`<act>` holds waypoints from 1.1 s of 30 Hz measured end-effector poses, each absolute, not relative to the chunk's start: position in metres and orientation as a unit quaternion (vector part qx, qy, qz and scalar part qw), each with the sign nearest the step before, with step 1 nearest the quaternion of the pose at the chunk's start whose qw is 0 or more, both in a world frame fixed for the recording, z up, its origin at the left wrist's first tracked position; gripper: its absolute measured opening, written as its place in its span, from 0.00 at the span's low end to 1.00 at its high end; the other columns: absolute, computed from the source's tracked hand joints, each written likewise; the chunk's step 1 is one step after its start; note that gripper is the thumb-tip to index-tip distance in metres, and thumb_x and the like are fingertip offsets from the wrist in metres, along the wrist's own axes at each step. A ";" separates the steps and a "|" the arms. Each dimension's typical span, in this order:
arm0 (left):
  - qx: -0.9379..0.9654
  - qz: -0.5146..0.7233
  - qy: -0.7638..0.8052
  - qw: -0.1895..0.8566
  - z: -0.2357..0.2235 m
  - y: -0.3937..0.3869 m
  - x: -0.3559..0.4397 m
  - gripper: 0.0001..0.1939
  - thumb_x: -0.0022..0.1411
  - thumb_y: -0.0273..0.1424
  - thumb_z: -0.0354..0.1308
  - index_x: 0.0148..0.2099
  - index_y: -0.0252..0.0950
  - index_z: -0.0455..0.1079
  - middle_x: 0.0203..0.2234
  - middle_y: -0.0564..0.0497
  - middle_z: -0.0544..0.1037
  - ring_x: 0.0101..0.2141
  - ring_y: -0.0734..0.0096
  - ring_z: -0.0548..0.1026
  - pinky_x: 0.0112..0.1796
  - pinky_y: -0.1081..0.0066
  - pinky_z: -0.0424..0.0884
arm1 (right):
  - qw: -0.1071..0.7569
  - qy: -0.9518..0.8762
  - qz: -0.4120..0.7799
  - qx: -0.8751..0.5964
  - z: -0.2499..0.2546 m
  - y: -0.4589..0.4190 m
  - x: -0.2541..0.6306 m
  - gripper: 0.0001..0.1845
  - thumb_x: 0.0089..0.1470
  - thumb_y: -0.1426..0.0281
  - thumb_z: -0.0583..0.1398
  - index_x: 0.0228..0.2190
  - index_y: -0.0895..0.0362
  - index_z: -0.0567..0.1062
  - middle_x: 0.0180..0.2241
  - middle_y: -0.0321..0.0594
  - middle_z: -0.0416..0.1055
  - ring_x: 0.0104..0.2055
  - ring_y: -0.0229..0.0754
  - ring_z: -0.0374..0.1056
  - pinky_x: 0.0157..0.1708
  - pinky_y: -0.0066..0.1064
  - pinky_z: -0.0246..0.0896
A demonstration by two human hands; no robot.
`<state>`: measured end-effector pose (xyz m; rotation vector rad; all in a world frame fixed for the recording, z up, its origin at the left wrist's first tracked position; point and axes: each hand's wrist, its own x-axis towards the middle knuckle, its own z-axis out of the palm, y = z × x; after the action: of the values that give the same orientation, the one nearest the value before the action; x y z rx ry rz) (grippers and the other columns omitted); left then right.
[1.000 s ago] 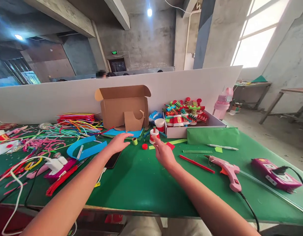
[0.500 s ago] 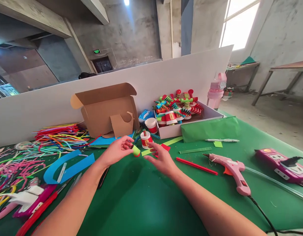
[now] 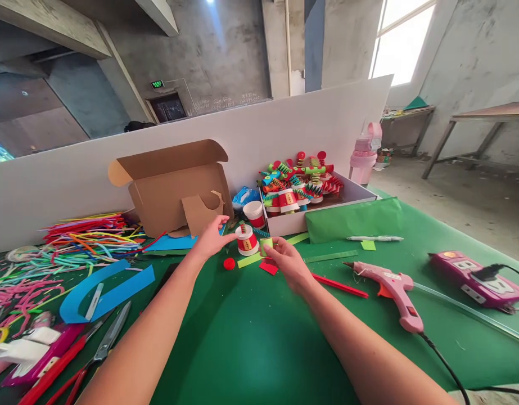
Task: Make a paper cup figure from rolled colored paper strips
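Observation:
My right hand (image 3: 287, 261) pinches a small light-green paper roll (image 3: 266, 246) between thumb and fingers. My left hand (image 3: 212, 241) is at the left side of an upturned red-and-white paper cup (image 3: 247, 241), thumb and fingers apart and nothing visible in them. Whether the thumb touches the cup, I cannot tell. A folded strip stands on top of the cup, and a teal folded strip (image 3: 260, 231) sticks out to its right. On the green table in front lie a small red disc (image 3: 229, 264), a light-green strip (image 3: 249, 260) and a red paper piece (image 3: 269, 266).
A white box (image 3: 284, 225) holds several finished cup figures. To the right lie a pink glue gun (image 3: 389, 287) and a purple power strip (image 3: 474, 281). Pipe cleaners (image 3: 86, 239), scissors (image 3: 111, 332) and a blue paper strip (image 3: 73, 292) are at left. Behind stands an open cardboard box (image 3: 175, 197).
The light-green roll has gone from my left hand to my right. My left hand has moved up beside the cup, and the red disc now shows on the table.

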<state>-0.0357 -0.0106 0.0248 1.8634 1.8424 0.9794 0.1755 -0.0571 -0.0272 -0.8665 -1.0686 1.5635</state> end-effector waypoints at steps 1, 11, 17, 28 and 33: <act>0.666 0.337 0.643 0.172 0.022 -0.007 -0.035 0.32 0.45 0.40 0.69 0.52 0.38 0.67 0.51 0.41 0.75 0.52 0.51 0.72 0.50 0.56 0.69 | 0.508 -0.446 0.640 -0.365 -0.026 -0.056 0.177 0.18 0.44 0.60 0.68 0.35 0.55 0.71 0.32 0.36 0.75 0.36 0.39 0.71 0.40 0.32 0.66; 0.684 0.261 0.615 0.293 0.014 0.017 -0.020 0.35 0.34 0.35 0.70 0.49 0.36 0.68 0.42 0.45 0.79 0.44 0.53 0.77 0.42 0.61 0.73 | 0.443 -0.572 0.536 -0.435 -0.041 -0.054 0.169 0.08 0.41 0.70 0.64 0.27 0.55 0.70 0.26 0.30 0.70 0.31 0.38 0.67 0.34 0.30 0.61; 0.699 0.264 0.619 0.241 0.016 0.012 -0.014 0.18 0.37 0.36 0.66 0.33 0.38 0.67 0.30 0.52 0.78 0.35 0.59 0.76 0.35 0.65 0.72 | 0.437 -0.584 0.548 -0.409 -0.044 -0.051 0.171 0.10 0.41 0.72 0.63 0.31 0.55 0.73 0.28 0.31 0.70 0.29 0.35 0.63 0.32 0.28 0.58; 0.546 0.511 0.560 0.358 0.054 -0.053 -0.035 0.31 0.39 0.46 0.70 0.44 0.34 0.71 0.42 0.45 0.80 0.44 0.58 0.76 0.43 0.65 0.72 | 0.459 -0.559 0.610 -0.323 -0.036 -0.057 0.170 0.11 0.42 0.69 0.64 0.32 0.56 0.73 0.34 0.35 0.74 0.32 0.35 0.66 0.34 0.29 0.60; 0.603 0.432 0.646 0.181 0.053 -0.064 -0.063 0.25 0.42 0.44 0.68 0.41 0.37 0.71 0.37 0.48 0.81 0.39 0.57 0.77 0.40 0.64 0.71 | 0.491 -0.539 0.599 -0.331 -0.032 -0.055 0.172 0.15 0.39 0.68 0.67 0.31 0.54 0.70 0.35 0.36 0.77 0.35 0.37 0.69 0.37 0.31 0.64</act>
<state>-0.0626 -0.0644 0.0526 1.7025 1.8245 1.2194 0.1721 -0.0554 -0.0320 -0.8032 -1.3095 1.4550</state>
